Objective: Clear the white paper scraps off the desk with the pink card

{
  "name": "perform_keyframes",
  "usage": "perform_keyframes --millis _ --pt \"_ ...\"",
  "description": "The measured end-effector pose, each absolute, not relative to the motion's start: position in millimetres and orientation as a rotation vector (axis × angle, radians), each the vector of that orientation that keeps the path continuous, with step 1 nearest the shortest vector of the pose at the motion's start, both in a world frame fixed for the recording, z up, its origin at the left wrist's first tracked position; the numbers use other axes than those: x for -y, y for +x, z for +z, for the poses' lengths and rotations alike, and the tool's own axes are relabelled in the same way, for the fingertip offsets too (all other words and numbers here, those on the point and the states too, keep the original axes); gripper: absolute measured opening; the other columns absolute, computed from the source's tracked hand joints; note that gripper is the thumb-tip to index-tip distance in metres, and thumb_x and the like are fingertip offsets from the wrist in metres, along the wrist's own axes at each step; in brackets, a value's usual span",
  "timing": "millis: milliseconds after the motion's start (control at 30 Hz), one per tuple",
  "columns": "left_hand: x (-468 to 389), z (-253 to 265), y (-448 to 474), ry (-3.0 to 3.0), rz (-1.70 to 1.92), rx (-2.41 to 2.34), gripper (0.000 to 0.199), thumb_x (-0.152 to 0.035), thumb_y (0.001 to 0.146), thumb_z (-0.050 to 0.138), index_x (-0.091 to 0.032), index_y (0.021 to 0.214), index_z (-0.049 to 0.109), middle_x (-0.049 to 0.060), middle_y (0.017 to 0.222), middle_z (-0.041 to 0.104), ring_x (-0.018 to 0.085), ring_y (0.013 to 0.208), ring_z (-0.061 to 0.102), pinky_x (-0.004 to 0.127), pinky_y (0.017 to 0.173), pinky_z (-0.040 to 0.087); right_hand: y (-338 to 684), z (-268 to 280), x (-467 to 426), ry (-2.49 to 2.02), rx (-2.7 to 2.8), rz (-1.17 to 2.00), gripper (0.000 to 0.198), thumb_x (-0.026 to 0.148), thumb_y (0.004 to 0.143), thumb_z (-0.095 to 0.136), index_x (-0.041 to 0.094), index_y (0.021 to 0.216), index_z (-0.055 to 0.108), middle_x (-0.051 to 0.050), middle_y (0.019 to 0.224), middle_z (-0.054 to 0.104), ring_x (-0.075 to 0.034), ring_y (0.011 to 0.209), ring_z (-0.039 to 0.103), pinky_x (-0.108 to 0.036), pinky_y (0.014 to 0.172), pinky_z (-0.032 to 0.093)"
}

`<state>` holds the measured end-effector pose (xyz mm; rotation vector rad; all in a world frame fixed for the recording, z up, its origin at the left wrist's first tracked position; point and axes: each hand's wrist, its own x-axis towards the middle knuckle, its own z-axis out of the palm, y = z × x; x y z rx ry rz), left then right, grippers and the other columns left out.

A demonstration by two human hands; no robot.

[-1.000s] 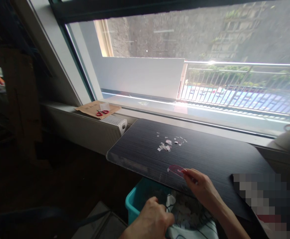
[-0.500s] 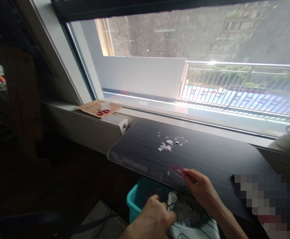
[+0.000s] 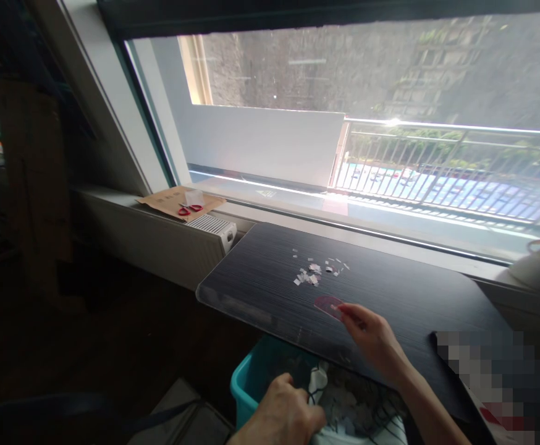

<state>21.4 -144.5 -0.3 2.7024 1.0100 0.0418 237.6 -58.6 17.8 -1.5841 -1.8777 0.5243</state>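
Note:
My right hand point(image 3: 372, 339) rests on the dark striped desk point(image 3: 261, 272) and pinches a small pink translucent plastic piece point(image 3: 328, 305), flat on the desktop. A little beyond it lies a scatter of small white paper scraps point(image 3: 314, 272). My left hand point(image 3: 282, 415) is below the desk's front edge, gripping the rim of a white patterned bag point(image 3: 344, 408) that lines a teal bin point(image 3: 251, 378). Paper scraps lie inside the bag.
Red-handled scissors point(image 3: 190, 209) lie on a brown cardboard sheet point(image 3: 170, 199) on the window ledge at left, above a white radiator point(image 3: 214, 226). A large window point(image 3: 344, 111) fills the back. A blurred patch point(image 3: 492, 371) covers the desk's right end.
My right hand has slid the pink piece forward along the desk toward the paper scraps. My left hand stays on the bag, shifted slightly lower.

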Motion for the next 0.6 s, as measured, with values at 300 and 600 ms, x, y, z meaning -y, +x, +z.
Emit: perform_keyframes --millis 300,600 --pt "147.3 -42.1 -8.2 2.632 0.055 -1.197 0.019 -0.035 0.079 0.061 -0.02 0.066 0.061 0.001 0.057 0.056 0.016 0.05 0.051 0.03 0.059 0.035 213.7 24.5 -16.1 -1.668 1.908 0.372 0.035 0.033 0.083 0.044 0.02 0.098 0.073 -0.006 0.087 0.074 -0.021 0.074 0.065 -0.029 0.065 0.045" --pt "144.8 -73.9 -9.8 2.5 -0.006 -1.253 0.028 -0.045 0.077 0.061 -0.02 0.064 0.063 0.0 0.051 0.047 0.015 0.047 0.046 0.031 0.06 0.036 224.7 23.9 5.6 -1.638 2.002 0.395 0.031 0.036 0.083 0.048 0.023 0.091 0.075 -0.002 0.079 0.075 -0.018 0.064 0.065 -0.025 0.059 0.045"
